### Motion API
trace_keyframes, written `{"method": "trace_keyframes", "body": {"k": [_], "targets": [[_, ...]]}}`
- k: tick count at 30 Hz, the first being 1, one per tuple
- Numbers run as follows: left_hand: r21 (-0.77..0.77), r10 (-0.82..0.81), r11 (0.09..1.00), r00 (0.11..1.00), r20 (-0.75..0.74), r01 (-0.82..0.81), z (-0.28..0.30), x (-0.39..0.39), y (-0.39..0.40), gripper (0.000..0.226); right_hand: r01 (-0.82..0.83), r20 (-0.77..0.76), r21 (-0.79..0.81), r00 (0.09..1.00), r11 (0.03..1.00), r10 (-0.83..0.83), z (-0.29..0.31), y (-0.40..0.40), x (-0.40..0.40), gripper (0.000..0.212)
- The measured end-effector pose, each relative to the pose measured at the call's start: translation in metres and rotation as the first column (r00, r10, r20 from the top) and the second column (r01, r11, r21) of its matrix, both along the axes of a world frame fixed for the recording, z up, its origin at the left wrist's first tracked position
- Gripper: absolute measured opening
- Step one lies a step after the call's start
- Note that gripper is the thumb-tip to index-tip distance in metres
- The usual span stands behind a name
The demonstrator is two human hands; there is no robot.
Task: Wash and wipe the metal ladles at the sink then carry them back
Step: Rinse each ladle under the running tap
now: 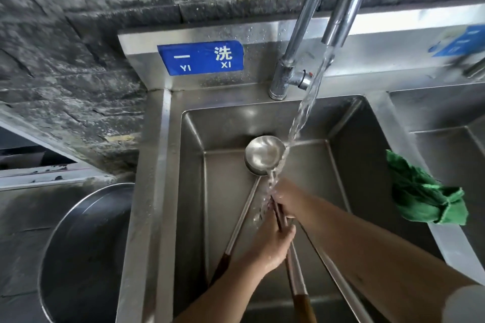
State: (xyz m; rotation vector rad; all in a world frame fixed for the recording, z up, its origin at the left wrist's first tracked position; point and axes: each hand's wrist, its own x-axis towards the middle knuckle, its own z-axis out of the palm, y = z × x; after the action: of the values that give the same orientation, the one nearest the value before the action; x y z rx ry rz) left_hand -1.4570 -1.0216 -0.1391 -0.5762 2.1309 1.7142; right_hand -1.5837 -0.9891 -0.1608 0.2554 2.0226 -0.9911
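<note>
While water runs, hands [275, 231] hide handles [296, 278] (ends cropped)

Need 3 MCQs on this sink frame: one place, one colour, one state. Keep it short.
1. Where does the cloth lie?
A. in the basin
B. on the divider between basins
C. on the tap

2. What colour is the sign?
A. red
B. yellow
C. blue

3. What state is the tap in?
A. running
B. off
C. dripping only

Answers:
1 B, it is draped over the sink divider.
2 C, blue with white lettering.
3 A, a steady stream falls by the ladle onto the hands.
</note>
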Motion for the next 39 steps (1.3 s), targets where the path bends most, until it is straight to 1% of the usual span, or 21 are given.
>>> {"method": "trace_keyframes", "body": {"k": [4,6,7,9,11,14,15,18,21,22,24,26,27,28,30,31,33,34,36,38,39], "targets": [[0.248,0.095,0.963,0.994,0.048,-0.104,0.027,-0.002,0.002,0.003,-0.194,-0.126,0.155,0.969,0.969,0.214,0.026,0.011,-0.002,0.034],[0.263,0.161,0.948,0.982,0.099,-0.182,0.032,-0.007,-0.006,0.003,-0.286,-0.144,0.174,0.939,0.942,0.312,0.043,0.02,-0.001,0.032],[0.215,0.213,0.948,0.97,0.113,-0.234,0.034,-0.01,-0.014,0.007,-0.343,-0.144,0.204,0.916,0.917,0.375,0.053,0.026,0.002,0.031],[0.082,0.348,0.928,0.925,0.151,-0.363,0.045,-0.019,-0.028,0.035,-0.389,-0.184,0.297,0.873,0.872,0.452,0.076,0.038,0.01,0.028],[-0.041,0.465,0.885,0.877,0.121,-0.463,0.056,-0.028,-0.043,0.04,-0.428,-0.211,0.334,0.834,0.84,0.509,0.097,0.05,0.018,0.031],[-0.16,0.429,0.896,0.901,0.067,-0.414,0.063,-0.041,-0.058,0.049,-0.537,-0.146,0.373,0.772,0.757,0.619,0.125,0.064,0.028,0.028],[-0.152,0.438,0.894,0.893,0.104,-0.421,0.068,-0.045,-0.059,0.049,-0.57,-0.124,0.37,0.752,0.734,0.647,0.134,0.068,0.031,0.026],[0.023,0.54,0.825,0.799,0.263,-0.565,0.077,-0.055,-0.054,0.034,-0.623,-0.102,0.394,0.701,0.676,0.706,0.162,0.079,0.034,0.025],[0.009,0.576,0.788,0.743,0.34,-0.615,0.088,-0.055,-0.038,0.012,-0.678,-0.097,0.481,0.588,0.555,0.803,0.182,0.082,0.031,0.032],[0.009,0.55,0.806,0.755,0.357,-0.591,0.089,-0.054,-0.032,0.009,-0.69,-0.106,0.505,0.546,0.518,0.831,0.187,0.081,0.03,0.046],[-0.014,0.463,0.873,0.82,0.336,-0.487,0.089,-0.053,-0.024,0.019,-0.721,-0.107,0.535,0.458,0.44,0.882,0.19,0.078,0.026,0.07],[-0.065,0.368,0.929,0.885,0.285,-0.365,0.09,-0.051,-0.024,0.028,-0.734,-0.095,0.563,0.399,0.38,0.912,0.186,0.072,0.023,0.067],[-0.166,0.329,0.941,0.912,0.245,-0.295,0.09,-0.049,-0.026,0.031,-0.723,-0.095,0.586,0.387,0.366,0.917,0.182,0.069,0.021,0.058],[-0.361,0.277,0.913,0.94,0.202,-0.191,0.088,-0.046,-0.03,0.038,-0.7,-0.104,0.615,0.383,0.362,0.918,0.18,0.068,0.02,0.049],[-0.728,0.126,0.685,0.981,0.147,0.021,0.087,-0.038,-0.035,0.053,-0.654,-0.129,0.667,0.371,0.357,0.92,0.182,0.067,0.019,0.039],[-0.807,0.071,0.588,0.991,0.111,0.048,0.09,-0.032,-0.038,0.059,-0.647,-0.137,0.68,0.35,0.344,0.927,0.184,0.067,0.019,0.038],[-0.886,-0.112,0.462,0.993,-0.025,0.03,0.095,-0.026,-0.043,0.071,-0.635,-0.154,0.709,0.286,0.308,0.946,0.187,0.069,0.019,0.037],[-0.919,-0.268,0.39,0.961,-0.062,0.05,0.094,-0.024,-0.046,0.074,-0.626,-0.161,0.724,0.253,0.288,0.954,0.187,0.07,0.018,0.037],[-0.946,-0.611,0.251,0.791,0.011,0.207,0.097,-0.025,-0.055,0.077,-0.617,-0.149,0.751,0.192,0.237,0.97,0.191,0.072,0.014,0.039],[-0.916,-0.76,0.105,0.625,0.177,0.387,0.104,-0.031,-0.061,0.076,-0.61,-0.12,0.772,0.137,0.179,0.983,0.194,0.076,0.008,0.044],[-0.903,-0.763,0.057,0.602,0.236,0.426,0.109,-0.034,-0.062,0.074,-0.605,-0.11,0.781,0.11,0.155,0.988,0.197,0.078,0.005,0.046]]}}
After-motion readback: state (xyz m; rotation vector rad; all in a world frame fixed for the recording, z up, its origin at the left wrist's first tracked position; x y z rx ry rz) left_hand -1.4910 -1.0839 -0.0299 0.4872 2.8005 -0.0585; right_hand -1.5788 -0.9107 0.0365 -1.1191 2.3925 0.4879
